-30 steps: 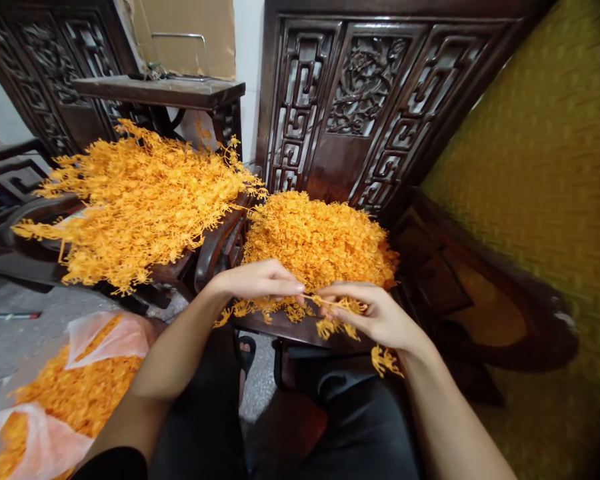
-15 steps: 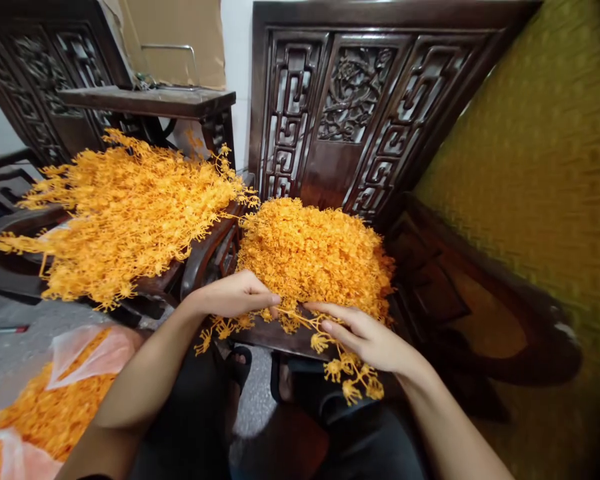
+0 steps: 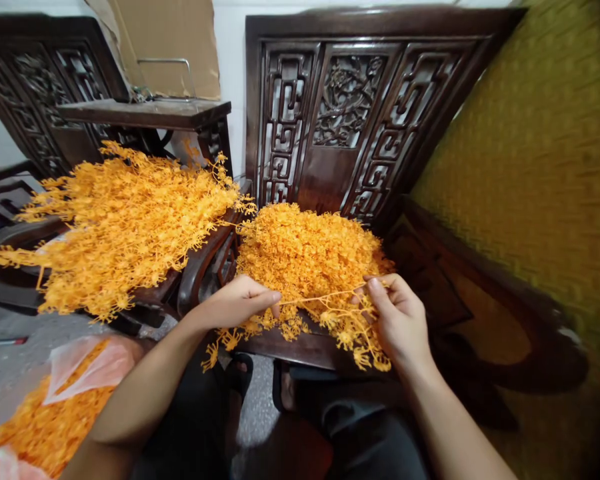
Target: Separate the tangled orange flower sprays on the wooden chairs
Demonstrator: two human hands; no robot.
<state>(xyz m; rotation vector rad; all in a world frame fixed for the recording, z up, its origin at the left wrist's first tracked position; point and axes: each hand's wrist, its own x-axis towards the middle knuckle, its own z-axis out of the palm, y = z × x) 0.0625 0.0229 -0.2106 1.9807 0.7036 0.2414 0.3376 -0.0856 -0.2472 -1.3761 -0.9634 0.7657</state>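
Observation:
A thin yellow-orange plastic flower stem (image 3: 325, 296) stretches between my two hands, with small blossoms hanging from its right part. My left hand (image 3: 243, 301) is closed, thumb and fingers pinching the stem's left end. At the other side my right hand (image 3: 400, 310) pinches the stem near its branching part. Right behind both hands rises a dense heap of the same plastic flowers (image 3: 310, 247), lying on a dark wooden chair seat (image 3: 290, 350). A few blossoms dangle below my left hand.
On the left chair lies a larger pile of yellow-orange flower sprays (image 3: 130, 227). A plastic bag (image 3: 87, 367) of orange pieces stands on the floor at lower left. Behind are a carved chair back (image 3: 330, 160) and a small side table (image 3: 145, 113). A yellow woven surface (image 3: 540, 167) leans at right.
My right hand has moved up and right and its stretched fingers have closed on the stem. The stem is now drawn out straighter. My left hand stays nearly in place.

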